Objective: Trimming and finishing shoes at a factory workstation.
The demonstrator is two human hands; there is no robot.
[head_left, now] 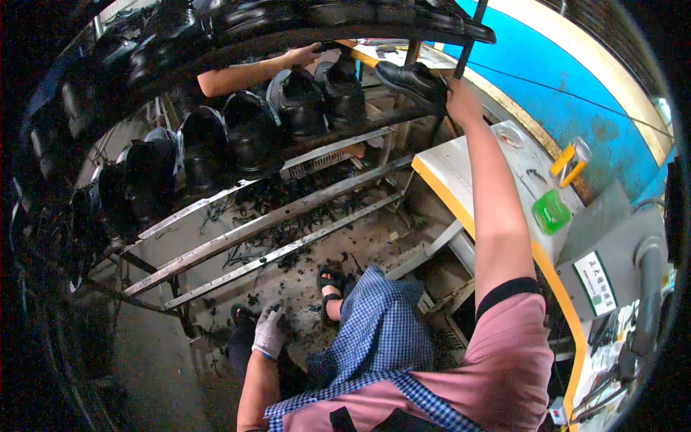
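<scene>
My right arm stretches forward to the rack, where my bare right hand (463, 104) grips a black shoe (412, 81) by its heel end. The shoe lies sideways at the right end of the rack's middle tier, its toe pointing left. Low over my lap, my left hand (269, 332) wears a whitish knit glove. Its fingers look loosely extended, and nothing shows in them. A row of black shoes (248, 133) stands left of the gripped one, heels toward me.
More black shoes (266, 20) fill the upper tier. Another person's hand (302, 55) reaches in behind the rack. Metal rails (281, 214) run below, over dark scraps on the floor. At right, a white yellow-edged bench (461, 176) bears a green container (551, 213) and a yellow-and-clear jar (570, 163).
</scene>
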